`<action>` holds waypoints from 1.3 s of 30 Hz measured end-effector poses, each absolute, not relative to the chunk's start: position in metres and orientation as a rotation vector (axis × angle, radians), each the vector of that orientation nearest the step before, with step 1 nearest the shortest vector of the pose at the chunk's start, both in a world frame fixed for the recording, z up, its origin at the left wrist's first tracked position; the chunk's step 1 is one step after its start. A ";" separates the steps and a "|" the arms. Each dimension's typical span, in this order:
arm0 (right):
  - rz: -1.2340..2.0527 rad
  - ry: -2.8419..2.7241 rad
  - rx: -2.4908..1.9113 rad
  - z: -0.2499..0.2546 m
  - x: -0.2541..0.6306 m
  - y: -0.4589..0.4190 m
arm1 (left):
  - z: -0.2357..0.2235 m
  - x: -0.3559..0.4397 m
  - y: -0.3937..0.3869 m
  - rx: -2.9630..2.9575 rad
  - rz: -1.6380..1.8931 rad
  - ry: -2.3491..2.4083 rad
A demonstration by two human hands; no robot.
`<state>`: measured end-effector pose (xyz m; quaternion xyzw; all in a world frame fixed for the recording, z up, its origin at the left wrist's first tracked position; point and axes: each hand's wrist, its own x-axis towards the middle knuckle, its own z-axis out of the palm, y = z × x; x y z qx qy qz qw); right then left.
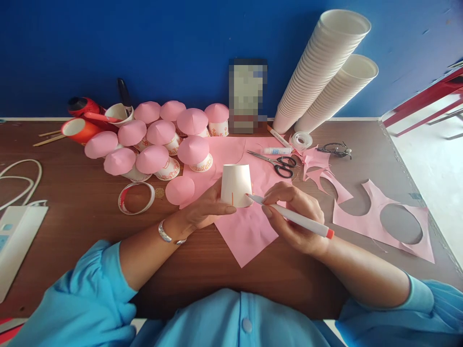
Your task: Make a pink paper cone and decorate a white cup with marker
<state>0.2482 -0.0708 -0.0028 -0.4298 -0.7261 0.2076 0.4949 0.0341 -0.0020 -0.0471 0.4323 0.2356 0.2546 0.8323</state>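
Observation:
An upside-down white paper cup (pixel 237 180) is gripped by my left hand (pixel 208 207), thumb along its lower front. One short orange line shows on the cup's side. My right hand (pixel 296 217) pinches a white felt-tip marker (pixel 302 221) with a red-orange end. The marker's tip meets the cup's right side, or is very close to it. Beneath both hands lies pink paper (pixel 246 241). Several cups with pink paper cones (pixel 193 149) on top stand to the left behind my left hand, some with orange drawings. A loose pink cone (pixel 180 190) rests near my left wrist.
Scissors (pixel 277 161), a glue stick (pixel 277 151) and clear tape (pixel 301 140) lie behind my right hand. Tall cup stacks (pixel 323 67) lean on the blue wall. Cut pink scraps (pixel 383 217) lie right; a tape roll (pixel 136 198) and white power strip (pixel 21 241) lie left.

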 end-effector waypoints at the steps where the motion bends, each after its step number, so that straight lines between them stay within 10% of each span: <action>1: 0.504 -1.762 -1.042 -0.003 0.248 -0.071 | -0.049 0.034 -0.002 0.914 0.540 0.497; 39: 0.469 -1.776 -1.025 -0.004 0.248 -0.071 | -0.051 0.034 0.000 0.936 0.530 0.450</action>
